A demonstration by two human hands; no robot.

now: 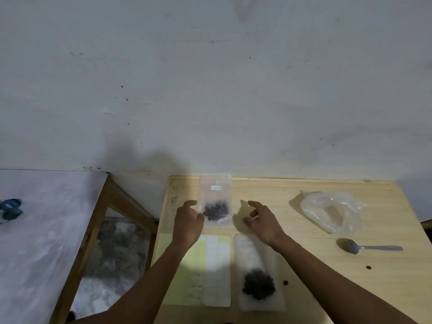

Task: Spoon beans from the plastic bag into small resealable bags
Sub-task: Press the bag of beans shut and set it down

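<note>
A small resealable bag (216, 199) with dark beans in its lower part lies flat near the table's far edge. My left hand (188, 220) hovers just left of it, fingers loosely curled, its fingertips at the bag's lower left edge. To the right of that bag is my right hand (261, 219), relaxed and holding nothing. A second small bag (258, 272) with a heap of beans lies nearer me, under my right forearm. The large clear plastic bag (332, 212) sits crumpled at the right. A grey spoon (367, 247) lies below it.
A yellow sheet (180, 272) with an empty resealable bag (217, 272) on it lies at the table's front left. Two loose beans (368, 267) lie on the wooden table (268, 190). A white surface with a blue object (10, 208) stands left, across a gap.
</note>
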